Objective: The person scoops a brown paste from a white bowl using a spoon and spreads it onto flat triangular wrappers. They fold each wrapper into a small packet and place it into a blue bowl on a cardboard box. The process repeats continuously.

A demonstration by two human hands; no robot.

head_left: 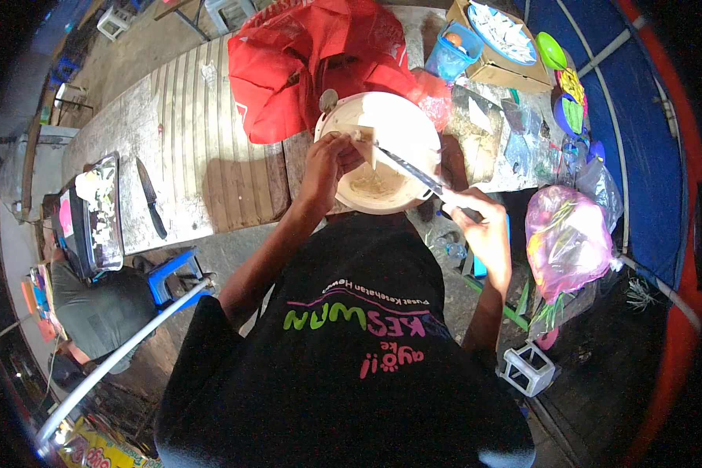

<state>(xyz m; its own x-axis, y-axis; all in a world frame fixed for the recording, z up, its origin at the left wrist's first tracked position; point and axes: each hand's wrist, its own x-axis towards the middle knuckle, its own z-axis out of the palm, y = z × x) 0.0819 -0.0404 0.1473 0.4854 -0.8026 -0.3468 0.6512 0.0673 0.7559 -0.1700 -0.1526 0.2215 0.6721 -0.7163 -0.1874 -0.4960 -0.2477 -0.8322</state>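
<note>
Black cloth of the person's shirt [351,366], with bright letters on it, fills the spot closest to the camera, just below the round white plastic bowl [382,152]. Over the bowl, the left hand [325,160] is closed around a pale white wedge of food [364,139], pinching it at the bowl's left rim. At the bowl's lower right edge, the right hand [476,222] is shut tight on the dark handle of a long silver knife [409,168], and the blade reaches up across the bowl to touch the wedge. The two hands are apart, one on each side of the bowl. Pale shavings lie in the bottom of the bowl. A red plastic bag [304,66] sits just above the bowl. A brown cardboard box [495,70] with a blue tray in it is up and to the right of the bowl. A pink plastic bag [565,238] hangs well to the right of the bowl. A black-handled kitchen knife [152,199] lies on the wooden bench [203,132], well to the left of the bowl.
</note>
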